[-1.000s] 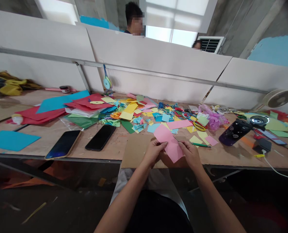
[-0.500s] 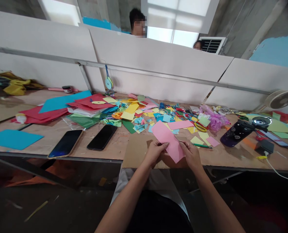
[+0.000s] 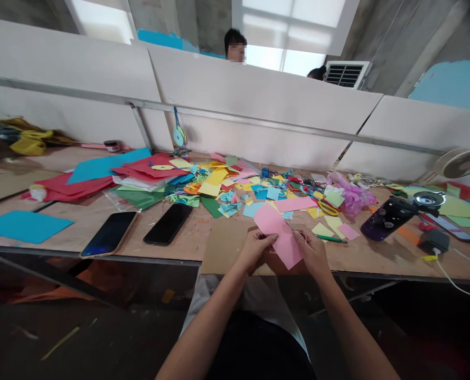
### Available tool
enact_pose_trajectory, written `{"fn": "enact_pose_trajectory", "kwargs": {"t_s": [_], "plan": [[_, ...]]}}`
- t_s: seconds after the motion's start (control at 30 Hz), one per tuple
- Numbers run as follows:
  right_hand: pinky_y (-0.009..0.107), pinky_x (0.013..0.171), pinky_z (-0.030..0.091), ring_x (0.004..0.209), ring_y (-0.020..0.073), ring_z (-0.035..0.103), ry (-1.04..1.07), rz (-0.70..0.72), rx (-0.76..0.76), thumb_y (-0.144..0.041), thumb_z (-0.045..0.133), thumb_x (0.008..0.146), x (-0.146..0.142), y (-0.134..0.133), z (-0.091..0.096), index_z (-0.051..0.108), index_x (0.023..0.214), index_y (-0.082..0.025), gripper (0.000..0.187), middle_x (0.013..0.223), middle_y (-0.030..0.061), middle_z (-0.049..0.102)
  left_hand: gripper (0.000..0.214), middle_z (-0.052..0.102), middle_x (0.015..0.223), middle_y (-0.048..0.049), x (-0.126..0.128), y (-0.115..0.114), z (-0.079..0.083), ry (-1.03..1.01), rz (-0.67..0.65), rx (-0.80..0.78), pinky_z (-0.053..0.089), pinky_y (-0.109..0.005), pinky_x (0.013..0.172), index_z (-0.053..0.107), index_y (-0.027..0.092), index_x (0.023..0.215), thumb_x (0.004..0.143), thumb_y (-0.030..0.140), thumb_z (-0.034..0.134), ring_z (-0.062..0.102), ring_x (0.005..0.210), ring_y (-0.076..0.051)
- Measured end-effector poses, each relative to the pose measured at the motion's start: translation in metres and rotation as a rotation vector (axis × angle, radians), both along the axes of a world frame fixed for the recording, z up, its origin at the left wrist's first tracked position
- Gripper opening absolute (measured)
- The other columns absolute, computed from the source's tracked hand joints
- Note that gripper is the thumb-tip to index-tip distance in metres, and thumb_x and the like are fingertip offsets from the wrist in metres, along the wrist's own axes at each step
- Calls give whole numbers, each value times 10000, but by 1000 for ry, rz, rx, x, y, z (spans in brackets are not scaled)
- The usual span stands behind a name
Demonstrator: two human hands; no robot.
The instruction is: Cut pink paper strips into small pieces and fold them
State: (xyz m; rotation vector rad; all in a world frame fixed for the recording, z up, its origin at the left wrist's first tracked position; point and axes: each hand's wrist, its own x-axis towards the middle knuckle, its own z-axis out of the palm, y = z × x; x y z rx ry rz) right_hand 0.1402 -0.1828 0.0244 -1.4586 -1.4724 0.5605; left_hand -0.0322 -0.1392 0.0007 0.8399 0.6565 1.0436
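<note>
A pink sheet of paper [image 3: 279,235] is held tilted above the near edge of the wooden table [image 3: 179,240]. My left hand [image 3: 253,249] pinches its lower left edge with the fingers closed. My right hand [image 3: 314,253] grips its right side, fingers curled on the paper. Under both hands lies a brown cardboard sheet [image 3: 223,245]. A green pencil [image 3: 330,238] rests just right of my right hand.
Coloured paper scraps [image 3: 235,184] and yellow-handled scissors [image 3: 325,206] litter the middle. Two dark phones [image 3: 167,224] [image 3: 109,234] lie to the left, a blue sheet [image 3: 25,226] farther left. A purple device [image 3: 385,217], charger [image 3: 433,240] and fan [image 3: 460,162] stand right. Two people sit behind the white partition [image 3: 266,105].
The pink sheet has shifted slightly in my hands, its upper corner turning a little to the right. Both hands keep their grip. The view has drifted slightly.
</note>
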Motion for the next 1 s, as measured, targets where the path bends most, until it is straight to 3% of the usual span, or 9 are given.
{"fn": "enact_pose_trajectory", "kwargs": {"t_s": [0.33,0.6,0.8,1.0], "plan": [[302,700,407,810,220,583,-28,-31,24,-505,510,927,-1,0,-1,715,919,-189,377,844,37,683,413,630,598,-26,0,0,0,17,-9,28,354,-209,505,722,115,687,542,454,908,484,505,-73],[306,715,419,849,236,605,-45,-14,-9,-517,508,919,0,-5,5,736,992,-191,404,907,48,718,537,708,873,-65,-2,9,-6,-51,102,11,410,-214,568,740,158,978,620,542,851,585,652,-111],[304,712,430,840,236,613,-49,2,-33,-534,523,911,3,-5,0,743,963,-195,407,900,39,726,471,638,715,-23,0,11,-9,-25,191,19,340,-213,541,724,129,779,541,496,899,457,568,-72],[311,729,441,861,250,630,-38,-4,-37,-545,542,901,4,-2,-3,749,974,-189,418,913,52,738,416,624,674,-14,2,10,-11,-38,151,46,313,-221,553,726,131,748,564,465,892,432,562,-74]]}}
